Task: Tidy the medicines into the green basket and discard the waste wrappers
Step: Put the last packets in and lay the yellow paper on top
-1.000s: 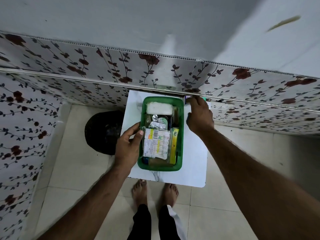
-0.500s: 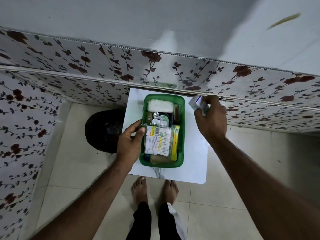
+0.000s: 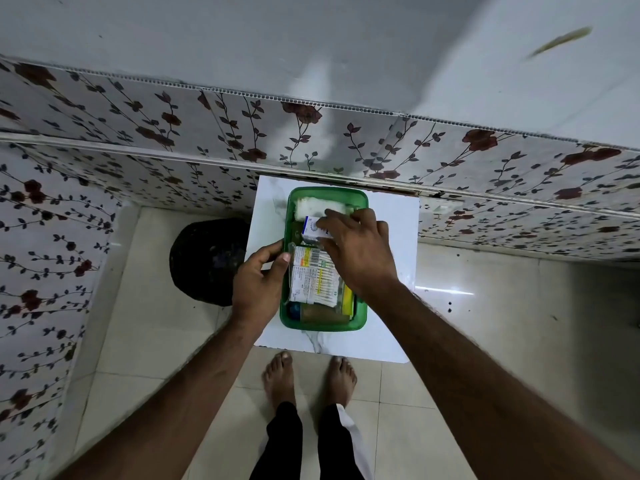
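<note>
The green basket stands on a small white marble-patterned table, filled with medicine packs: a white roll at the far end, a printed white strip pack in the middle, a yellow box along the right side. My left hand grips the basket's left rim. My right hand is over the basket's far half and holds a small white and blue medicine box down among the contents.
A black bin sits on the tiled floor left of the table. Floral-patterned wall panels run behind and to the left. My bare feet stand just in front of the table.
My right hand picked the small white and blue box from the table's far right corner and carried it left over the basket. My left hand stayed on the rim.
</note>
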